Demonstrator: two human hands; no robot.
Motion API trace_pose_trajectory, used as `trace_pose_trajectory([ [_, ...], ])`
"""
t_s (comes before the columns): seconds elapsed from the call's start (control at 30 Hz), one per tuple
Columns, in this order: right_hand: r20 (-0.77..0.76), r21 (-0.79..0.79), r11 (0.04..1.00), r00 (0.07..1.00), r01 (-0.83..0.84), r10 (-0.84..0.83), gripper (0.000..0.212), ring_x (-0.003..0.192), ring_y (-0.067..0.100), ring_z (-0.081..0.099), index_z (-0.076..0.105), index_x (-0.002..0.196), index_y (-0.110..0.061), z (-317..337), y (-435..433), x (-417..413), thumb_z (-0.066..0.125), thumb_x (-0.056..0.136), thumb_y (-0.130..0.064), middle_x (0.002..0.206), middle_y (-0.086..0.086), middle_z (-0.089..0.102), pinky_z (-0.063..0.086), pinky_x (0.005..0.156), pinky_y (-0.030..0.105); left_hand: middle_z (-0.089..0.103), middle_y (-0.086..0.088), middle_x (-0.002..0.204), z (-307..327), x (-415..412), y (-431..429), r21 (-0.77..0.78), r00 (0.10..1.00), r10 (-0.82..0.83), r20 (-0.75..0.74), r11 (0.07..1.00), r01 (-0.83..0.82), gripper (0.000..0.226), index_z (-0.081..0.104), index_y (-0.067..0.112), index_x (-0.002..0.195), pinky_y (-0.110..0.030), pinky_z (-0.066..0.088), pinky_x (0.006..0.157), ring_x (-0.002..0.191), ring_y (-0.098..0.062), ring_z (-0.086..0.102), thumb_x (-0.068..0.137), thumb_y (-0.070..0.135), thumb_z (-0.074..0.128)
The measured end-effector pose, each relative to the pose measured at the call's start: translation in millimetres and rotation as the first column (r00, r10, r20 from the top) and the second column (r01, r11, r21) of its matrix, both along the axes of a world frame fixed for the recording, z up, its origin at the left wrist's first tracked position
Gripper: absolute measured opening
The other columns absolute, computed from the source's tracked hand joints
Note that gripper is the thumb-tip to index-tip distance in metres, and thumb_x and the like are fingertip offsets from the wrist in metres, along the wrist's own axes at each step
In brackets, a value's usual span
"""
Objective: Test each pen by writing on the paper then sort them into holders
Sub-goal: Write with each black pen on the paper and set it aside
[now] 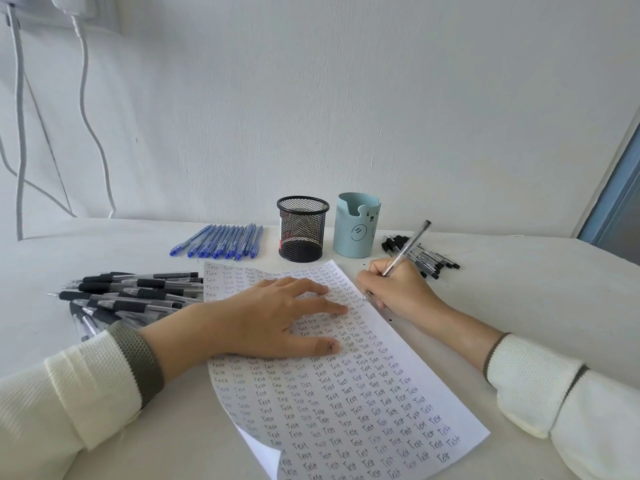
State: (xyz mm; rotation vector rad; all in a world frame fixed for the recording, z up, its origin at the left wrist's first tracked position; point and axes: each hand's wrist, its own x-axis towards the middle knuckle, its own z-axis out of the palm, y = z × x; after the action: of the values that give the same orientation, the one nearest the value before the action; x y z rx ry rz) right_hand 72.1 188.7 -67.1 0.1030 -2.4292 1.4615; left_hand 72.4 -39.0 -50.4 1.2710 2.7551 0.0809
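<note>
White tabletop (519, 289) against a plain white wall carries all the working material. The sheet of paper (363, 393) lies at centre, angled, and is filled with rows of the handwritten word "Test". The left hand (270, 317) rests flat on its upper half, fingers straight and spread, pinning the sheet. The right hand (398, 289) has its fingers curled around a clear-barrelled pen (405, 252), with the tip down at the paper's right edge. Judged step: test-writing with this pen; sorting has not begun for it. The next move calls for lifting the tip, reading the fresh mark, then carrying the pen to one of the two holders behind the sheet: the black mesh holder (302, 233) or the blue bear holder (356, 225), which stand side by side (the sorting rule cannot be read from the scene). Free space near the tip is scarce, so the stroke needs to be short. A row of blue pens (221, 242) lies left of the mesh holder, a heap of black-grip pens (138, 292) lies beside the left wrist, and a cluster of black-capped pens (426, 256) lies behind the right hand. Whether the tip actually touches the paper is too small to tell. The blue holder's interior is hidden, the paper's lower edge is cut off, and part of the heap sits behind the left sleeve.
</note>
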Motion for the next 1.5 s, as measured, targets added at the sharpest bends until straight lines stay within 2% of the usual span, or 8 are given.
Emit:
trace_pose_trajectory([
  [0.17, 0.046, -0.221, 0.975, 0.999, 0.019, -0.009, 0.044, 0.043, 0.012, 0.035, 0.052, 0.056, -0.016, 16.4, 8.9, 0.9, 0.056, 0.098, -0.026, 0.054, 0.008, 0.051, 0.028, 0.041, 0.017, 0.016, 0.022, 0.157, -1.7, -0.7, -1.0, 0.011, 1.000, -0.002, 0.000, 1.000, 0.002, 0.064, 0.019, 0.064, 0.142, -0.037, 0.014, 0.120, 0.144, -0.005, 0.018, 0.083, 0.083, 0.032],
  [0.3, 0.105, -0.329, 0.939, 0.992, 0.103, -0.071, 0.035, 0.036, 0.010, 0.029, 0.059, 0.093, -0.017, 29.3, 26.0, -2.0, 0.044, 0.101, -0.047, 0.042, 0.000, 0.041, 0.025, 0.036, 0.015, 0.018, 0.022, 0.156, -1.4, -0.4, -1.4, 0.015, 1.000, -0.004, -0.002, 1.000, 0.004, 0.065, 0.020, 0.063, 0.142, -0.037, 0.014, 0.120, 0.143, -0.004, 0.019, 0.082, 0.083, 0.031],
  [0.4, 0.093, -0.329, 0.930, 0.986, 0.162, -0.139, 0.035, 0.035, 0.007, 0.036, 0.063, 0.111, -0.017, 34.1, 42.2, -4.7, 0.034, 0.106, -0.035, 0.047, -0.003, 0.050, 0.029, 0.038, 0.016, 0.018, 0.022, 0.156, -1.1, 0.2, -1.3, 0.017, 1.000, -0.007, -0.004, 1.000, 0.007, 0.065, 0.019, 0.063, 0.143, -0.035, 0.012, 0.120, 0.144, -0.003, 0.018, 0.082, 0.083, 0.031],
  [0.6, 0.034, -0.411, 0.902, 0.991, 0.135, -0.133, 0.019, 0.043, 0.005, 0.033, 0.070, 0.110, -0.023, 42.4, 62.7, -5.0, 0.057, 0.098, -0.030, 0.080, -0.003, 0.072, 0.028, 0.040, 0.015, 0.016, 0.023, 0.157, 0.0, 0.2, -0.8, 0.009, 1.000, -0.010, -0.002, 1.000, 0.010, 0.065, 0.018, 0.063, 0.143, -0.034, 0.011, 0.119, 0.144, -0.002, 0.016, 0.083, 0.082, 0.031],
  [0.73, -0.067, -0.526, 0.851, 0.997, 0.003, -0.044, 0.019, 0.052, 0.009, 0.052, 0.063, 0.114, -0.025, 37.7, 64.7, -9.3, 0.048, 0.103, -0.030, 0.080, 0.003, 0.072, 0.048, 0.050, 0.018, 0.016, 0.024, 0.157, 0.4, 0.3, -0.8, 0.008, 1.000, -0.009, 0.007, 1.000, 0.009, 0.065, 0.018, 0.063, 0.143, -0.034, 0.011, 0.118, 0.144, -0.001, 0.016, 0.082, 0.083, 0.031],
  [1.0, -0.251, -0.203, 0.979, 0.966, 0.005, -0.057, 0.009, 0.084, 0.005, 0.067, 0.067, 0.095, -0.011, 24.4, 72.0, -15.4, 0.063, 0.095, -0.018, 0.105, -0.002, 0.073, 0.050, 0.081, 0.015, 0.015, 0.024, 0.157, 2.5, 3.1, 0.3, -0.003, 1.000, 0.001, 0.013, 1.000, -0.001, 0.067, 0.019, 0.063, 0.143, -0.036, 0.011, 0.121, 0.144, -0.002, 0.017, 0.080, 0.083, 0.029],
  [1.17, -0.366, -0.036, 0.952, 0.883, 0.303, -0.295, 0.010, 0.090, 0.005, 0.068, 0.073, 0.090, -0.021, 16.0, 87.9, -25.1, 0.070, 0.089, -0.011, 0.105, -0.003, 0.067, 0.045, 0.077, 0.004, 0.014, 0.024, 0.157, 2.7, 2.8, -0.1, -0.012, 1.000, 0.004, 0.020, 1.000, -0.004, 0.067, 0.018, 0.063, 0.144, -0.038, 0.012, 0.121, 0.144, -0.002, 0.016, 0.081, 0.083, 0.029],
  [1.5, -0.342, 0.128, 0.913, 0.881, 0.388, -0.327, 0.021, 0.083, 0.015, 0.065, 0.073, 0.084, -0.020, -4.5, 99.7, -43.1, 0.070, 0.083, 0.001, 0.095, 0.002, 0.068, 0.042, 0.072, 0.002, 0.014, 0.023, 0.158, 1.7, 1.4, -0.4, -0.008, 1.000, -0.001, 0.013, 1.000, 0.001, 0.067, 0.018, 0.063, 0.144, -0.038, 0.011, 0.121, 0.145, -0.003, 0.015, 0.081, 0.083, 0.029],
])
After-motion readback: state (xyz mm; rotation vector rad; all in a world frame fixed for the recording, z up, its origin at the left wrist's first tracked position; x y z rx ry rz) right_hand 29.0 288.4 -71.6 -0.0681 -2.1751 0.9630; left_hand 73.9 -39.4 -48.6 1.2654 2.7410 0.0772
